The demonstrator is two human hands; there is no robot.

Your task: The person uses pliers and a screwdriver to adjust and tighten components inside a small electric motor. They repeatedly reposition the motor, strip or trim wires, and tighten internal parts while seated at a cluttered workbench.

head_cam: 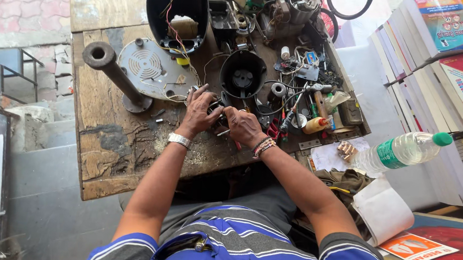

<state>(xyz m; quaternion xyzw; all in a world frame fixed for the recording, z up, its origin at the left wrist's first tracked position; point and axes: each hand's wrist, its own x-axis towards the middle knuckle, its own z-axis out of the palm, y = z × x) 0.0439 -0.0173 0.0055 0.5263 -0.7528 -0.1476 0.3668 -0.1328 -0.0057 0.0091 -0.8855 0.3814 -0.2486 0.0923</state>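
On the counter (110,154), both hands meet at the centre. A round housing (243,77) sits just behind them at twelve o'clock, a metal post (111,73) at ten, tools (303,113) at two, a bottle (404,150) off the counter at three.

Item: small dark part (216,108), approx. round, blackish w/ some metal glint; detail too small to be made out. Held between both hands just above the tabletop (116,143), near its centre, directly in front of a black cylindrical housing. Largely hidden by fingers; only a narrow portion is seen between the left hand (199,114) and right hand (244,126). Thin wires are seen running off toward upper left. Orientation cannot be told.
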